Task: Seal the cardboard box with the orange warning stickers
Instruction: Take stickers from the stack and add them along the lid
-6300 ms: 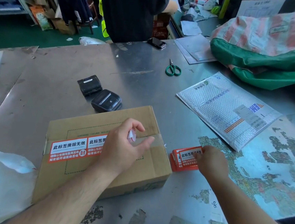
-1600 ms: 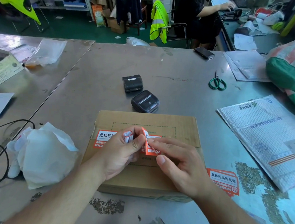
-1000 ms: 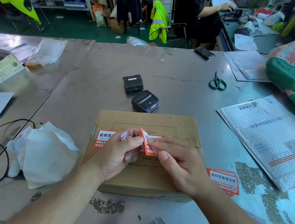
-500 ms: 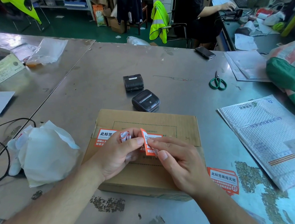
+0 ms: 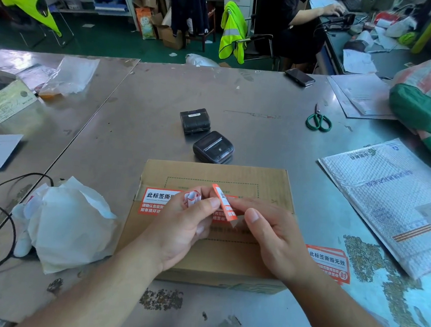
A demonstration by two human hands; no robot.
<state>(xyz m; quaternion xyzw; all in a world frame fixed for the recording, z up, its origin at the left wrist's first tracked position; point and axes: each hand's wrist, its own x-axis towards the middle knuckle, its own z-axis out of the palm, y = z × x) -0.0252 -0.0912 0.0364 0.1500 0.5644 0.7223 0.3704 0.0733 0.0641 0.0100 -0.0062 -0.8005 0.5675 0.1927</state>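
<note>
The left hand [image 5: 183,225] and right hand [image 5: 273,236] pinch an orange sticker [image 5: 225,203] between fingertips, just above the box [image 5: 216,174] beneath them. The left also clutches crumpled backing [image 5: 192,197]. A stuck label [image 5: 157,200] shows beyond the left hand; a sticker stack [image 5: 328,262] lies right of the right hand.

metal table [image 5: 162,101] carries cardboard box [image 5: 226,263], scissors [image 5: 318,120], two printers [image 5: 204,133].

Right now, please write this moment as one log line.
left hand: pinches orange paper warning sticker | right hand: pinches same sticker | brown cardboard box: bears applied sticker
</note>
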